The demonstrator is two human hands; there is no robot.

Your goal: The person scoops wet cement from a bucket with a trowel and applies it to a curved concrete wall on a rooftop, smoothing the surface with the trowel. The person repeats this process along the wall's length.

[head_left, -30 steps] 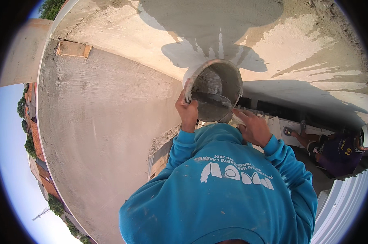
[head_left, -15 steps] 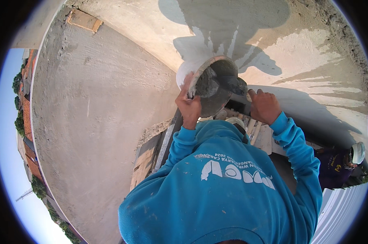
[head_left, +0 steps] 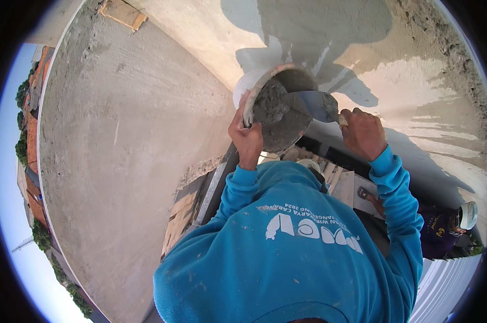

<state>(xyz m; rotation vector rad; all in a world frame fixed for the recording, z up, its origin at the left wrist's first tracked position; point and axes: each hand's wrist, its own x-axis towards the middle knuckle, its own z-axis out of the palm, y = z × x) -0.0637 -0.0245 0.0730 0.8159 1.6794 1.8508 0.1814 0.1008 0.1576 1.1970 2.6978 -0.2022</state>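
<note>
My left hand (head_left: 247, 134) is closed round the rim of a pale bucket (head_left: 247, 115), which is tilted so its mouth faces me. Grey wet mortar (head_left: 270, 102) clings to the inside of the bucket. A trowel (head_left: 313, 104) lies across the mouth, its blade tip against the mortar and its metal smeared grey. My right hand (head_left: 363, 133) grips the trowel's light handle, just right of the rim. Both arms are in blue sleeves.
Plastered walls (head_left: 125, 129) rise on the left and ahead, the far one streaked with wet patches. Below are wooden planks (head_left: 342, 184). A co-worker in a dark shirt and pale helmet (head_left: 469, 215) is at the lower right. Rooftops and sky show at far left.
The trowel has come partly out of the bucket, so more of its blade shows. My right hand has moved right and slightly down with it. A co-worker's foot now shows below my right arm.
</note>
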